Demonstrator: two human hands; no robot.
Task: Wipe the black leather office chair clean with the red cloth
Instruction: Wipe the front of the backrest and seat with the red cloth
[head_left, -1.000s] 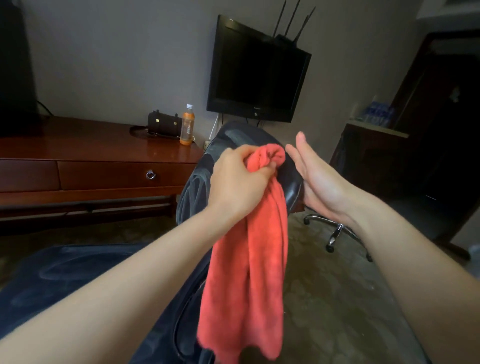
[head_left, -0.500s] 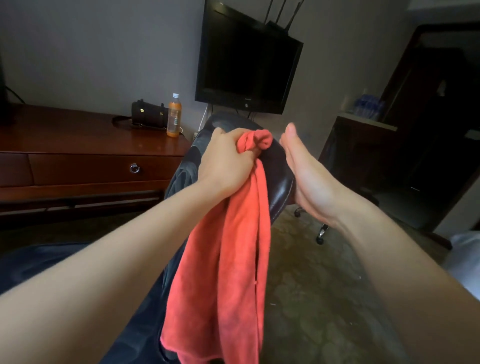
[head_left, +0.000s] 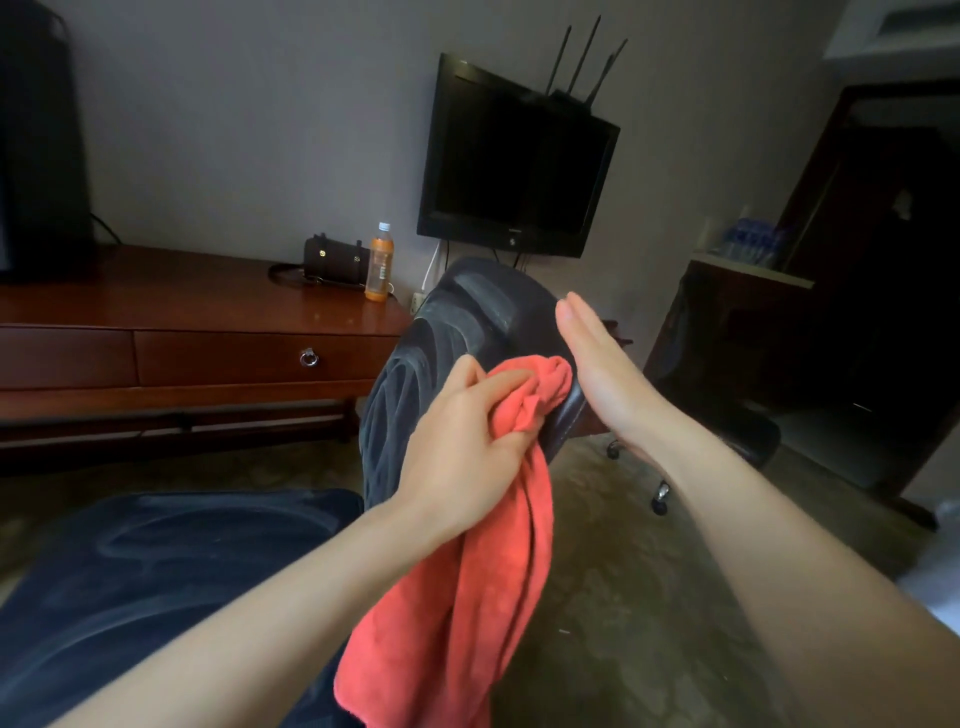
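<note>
The black leather office chair (head_left: 457, 322) lies tipped over, its backrest rising in the middle and its seat spreading toward the lower left. Dusty wipe streaks show on the leather. My left hand (head_left: 462, 452) is shut on the bunched top of the red cloth (head_left: 467, 597) and presses it against the backrest's right edge. The rest of the cloth hangs down below the hand. My right hand (head_left: 597, 374) is flat with fingers straight, resting against the right side of the backrest next to the cloth, and holds nothing.
A wooden sideboard (head_left: 197, 338) with drawers runs along the left wall, carrying an orange drink bottle (head_left: 379, 265) and a small dark bag (head_left: 335, 260). A black TV (head_left: 514, 166) hangs on the wall behind. The chair's wheeled base (head_left: 660, 499) stands on the floor to the right.
My left hand has slid the cloth down from the top of the backrest toward its right edge. My right hand stays flat against the side.
</note>
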